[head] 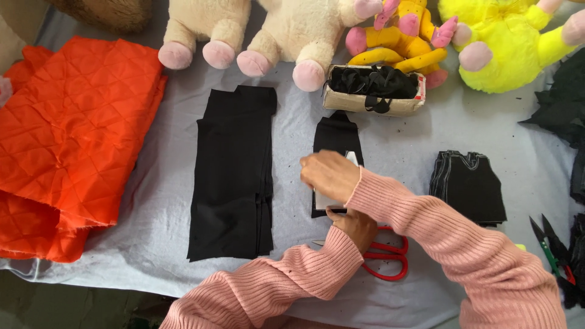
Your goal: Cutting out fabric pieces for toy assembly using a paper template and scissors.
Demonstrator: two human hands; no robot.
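Hands meet mid-frame: our right hand [329, 175] presses flat on a white template [352, 159] over black cloth [337, 135], while our left hand [356, 226] grips red scissors [388, 258] on the table [396, 137].

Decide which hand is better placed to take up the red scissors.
Probably the left hand: it lies right against the red scissors. The right hand is farther up, resting on the white card over black cloth.
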